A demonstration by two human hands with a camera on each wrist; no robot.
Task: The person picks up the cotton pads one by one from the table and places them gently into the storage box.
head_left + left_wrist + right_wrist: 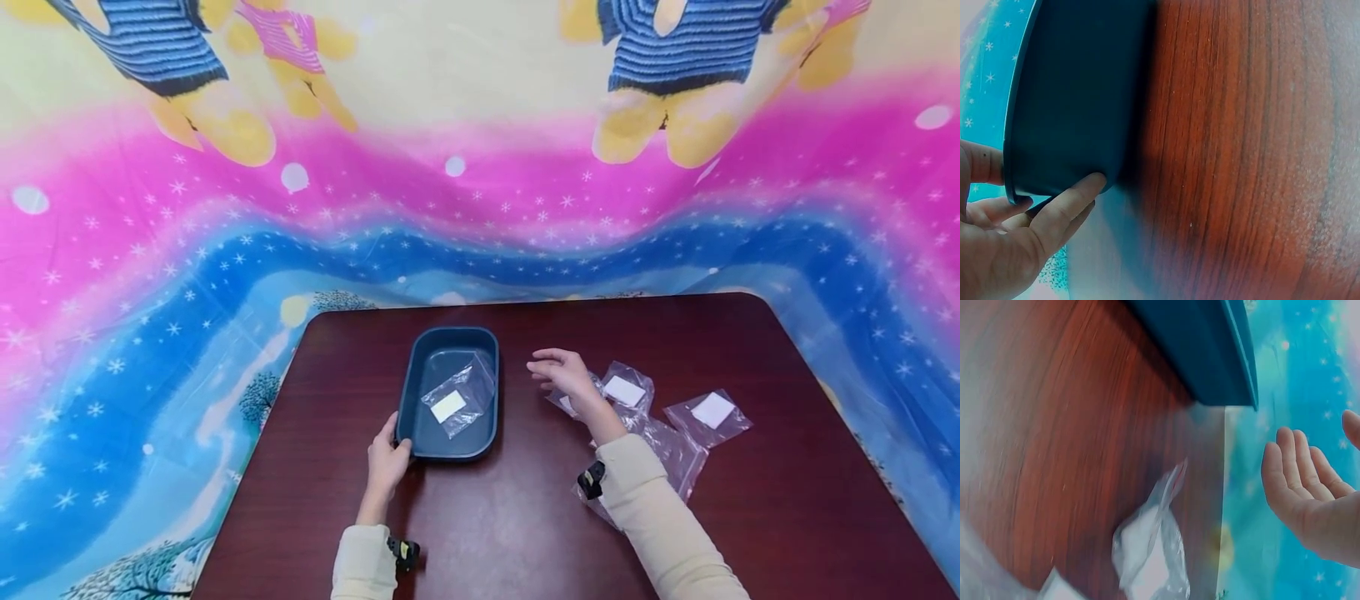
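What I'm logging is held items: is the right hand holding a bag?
No: the right wrist view shows the right hand with nothing in it.

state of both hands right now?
Left hand: holding the dark blue tray by its near-left corner.
Right hand: open, holding nothing.

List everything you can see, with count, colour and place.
Table: 1, reddish-brown, in front of the person
Tray: 1, dark teal, left half of the table
Bag in the tray: 1, clear, pale yellow card inside
Other bags: several, overlapping, clear, table's right half
White cards: at least 2, in those bags
Backdrop: multicoloured, behind the table
Wrist cameras: 2, black, one per wrist
Sleeves: 2, cream, on the arms
Left hand: 1, bare, gripping the tray's near-left corner
Right hand: 1, bare, right of the tray
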